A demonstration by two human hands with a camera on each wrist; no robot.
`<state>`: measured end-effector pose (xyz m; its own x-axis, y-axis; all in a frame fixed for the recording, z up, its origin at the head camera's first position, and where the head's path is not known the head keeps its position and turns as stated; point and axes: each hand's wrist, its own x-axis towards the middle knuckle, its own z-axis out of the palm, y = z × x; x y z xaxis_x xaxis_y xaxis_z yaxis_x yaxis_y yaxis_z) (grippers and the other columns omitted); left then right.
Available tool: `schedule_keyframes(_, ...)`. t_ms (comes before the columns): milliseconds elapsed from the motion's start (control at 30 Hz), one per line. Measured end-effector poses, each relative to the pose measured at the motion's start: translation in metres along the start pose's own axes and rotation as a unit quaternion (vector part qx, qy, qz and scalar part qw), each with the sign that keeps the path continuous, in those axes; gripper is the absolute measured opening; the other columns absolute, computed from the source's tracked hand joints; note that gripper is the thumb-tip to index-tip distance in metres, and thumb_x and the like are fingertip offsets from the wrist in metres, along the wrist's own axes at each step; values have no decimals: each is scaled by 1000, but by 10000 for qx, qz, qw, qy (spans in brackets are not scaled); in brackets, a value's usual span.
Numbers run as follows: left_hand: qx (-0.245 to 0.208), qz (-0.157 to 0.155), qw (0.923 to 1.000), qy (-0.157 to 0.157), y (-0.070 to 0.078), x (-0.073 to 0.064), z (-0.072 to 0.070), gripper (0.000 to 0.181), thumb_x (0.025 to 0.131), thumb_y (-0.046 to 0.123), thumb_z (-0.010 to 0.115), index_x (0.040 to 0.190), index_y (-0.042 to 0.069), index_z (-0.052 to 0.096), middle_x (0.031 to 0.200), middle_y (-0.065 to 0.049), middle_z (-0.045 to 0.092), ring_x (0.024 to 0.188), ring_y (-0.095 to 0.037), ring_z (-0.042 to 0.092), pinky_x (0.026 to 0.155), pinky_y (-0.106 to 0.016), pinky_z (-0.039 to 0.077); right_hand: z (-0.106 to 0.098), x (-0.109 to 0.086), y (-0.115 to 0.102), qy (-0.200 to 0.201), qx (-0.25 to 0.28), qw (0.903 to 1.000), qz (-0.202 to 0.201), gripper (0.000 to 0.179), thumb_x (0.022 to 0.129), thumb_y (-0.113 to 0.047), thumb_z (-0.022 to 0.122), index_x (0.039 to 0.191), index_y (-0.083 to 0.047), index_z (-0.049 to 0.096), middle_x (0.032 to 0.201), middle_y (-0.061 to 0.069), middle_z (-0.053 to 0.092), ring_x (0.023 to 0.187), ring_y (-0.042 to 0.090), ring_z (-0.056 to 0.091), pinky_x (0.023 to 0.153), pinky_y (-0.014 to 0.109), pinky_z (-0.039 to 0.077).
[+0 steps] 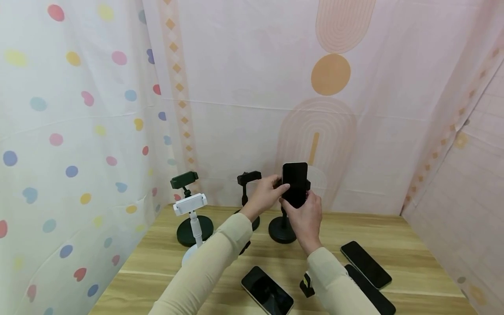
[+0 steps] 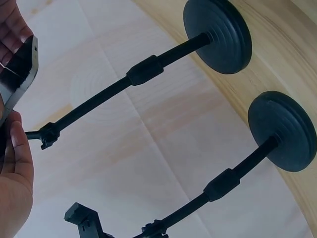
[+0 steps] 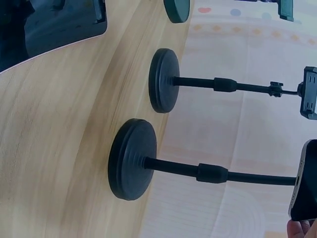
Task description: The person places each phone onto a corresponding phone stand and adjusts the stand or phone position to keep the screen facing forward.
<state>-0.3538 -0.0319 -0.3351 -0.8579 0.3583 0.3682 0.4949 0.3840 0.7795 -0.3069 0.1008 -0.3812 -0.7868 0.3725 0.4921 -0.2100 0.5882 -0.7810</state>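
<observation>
A black-screened smartphone [image 1: 295,177] is upright at the head of a black phone stand [image 1: 282,230]; a piece of the stand's clamp [image 1: 308,185] shows at its right edge. My left hand [image 1: 264,195] grips the phone's left side, thumb over the screen edge. Lower down, my right hand [image 1: 307,218] holds the bottom right part, thumb across the front. The left wrist view shows the smartphone [image 2: 22,69] between both hands above the stand's pole [image 2: 94,104]. In the right wrist view, fingertips touch a corner of the smartphone [image 3: 306,186]. The clamp's grip behind it is hidden.
Left of the hands stand another black stand [image 1: 249,177], a dark green stand [image 1: 187,232] and a white stand [image 1: 190,204]. One smartphone [image 1: 267,288] lies in front; two more, a smartphone [image 1: 366,264] and a partly covered smartphone [image 1: 372,291], lie right. Fabric curtains enclose the table.
</observation>
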Motion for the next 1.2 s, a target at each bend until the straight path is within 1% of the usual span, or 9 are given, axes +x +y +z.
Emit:
schedule_keyframes(100,30,-41,10000,-10,0,1,-1,29,103,28,57,124,9,63,117,-6,67,107,-20,62,89,-39,51,-1,1,0,-69,13,10000,20,75,80,-43,82,130,5,53,113,20,53,98,34,53,84,48,45)
schedule_keyframes(200,67,-95,9999,-1,0,2,-2,28,103,26,56,124,8,62,118,-8,66,108,-21,61,89,-40,50,-5,4,1,-158,134,9998,-9,68,85,-41,77,128,6,54,111,20,54,96,34,55,82,47,47)
schedule_keyframes(300,134,-107,9999,14,0,3,-3,25,103,25,56,121,7,62,115,-9,66,101,-22,61,85,-40,50,-9,11,2,-190,316,9992,-133,60,93,-39,70,130,6,54,112,20,55,97,34,58,83,47,48)
schedule_keyframes(400,233,-121,9996,54,-1,4,-3,23,103,25,56,119,9,63,114,-7,67,98,-20,61,83,-38,50,-15,21,2,-307,467,9981,-253,56,99,-36,60,136,5,51,117,20,56,102,34,58,87,47,48)
schedule_keyframes(533,179,-133,9997,84,-2,5,-4,19,103,23,57,114,9,63,109,-6,67,92,-19,58,80,-37,48,-22,36,2,-705,677,9946,-335,51,104,-34,51,140,2,51,126,21,57,109,34,60,92,48,49)
schedule_keyframes(633,94,-167,9998,87,-3,6,-4,20,103,24,57,114,9,63,108,-5,67,93,-19,58,81,-37,48,-25,44,1,-1082,862,9902,-211,47,106,-35,48,138,-1,55,128,19,60,112,33,60,94,48,49)
schedule_keyframes(733,35,-222,9997,70,-4,6,-4,22,103,26,56,117,10,63,114,-6,66,99,-20,59,85,-40,49,-28,48,1,-1371,972,9858,-22,45,106,-36,48,136,-4,58,127,16,63,113,31,59,93,47,49)
schedule_keyframes(967,-196,-355,9991,104,-7,8,-1,32,103,29,56,130,12,61,134,-9,60,124,-25,55,100,-47,45,-30,54,-2,-1491,878,9849,67,47,106,-36,47,137,-2,56,130,18,61,116,32,58,95,48,47)
schedule_keyframes(1200,-436,-377,9982,193,-7,11,3,26,103,28,57,123,13,63,121,-4,66,111,-20,58,95,-43,47,-31,60,-2,-1494,750,9859,118,45,106,-33,48,135,0,57,129,20,61,117,34,58,97,49,47)
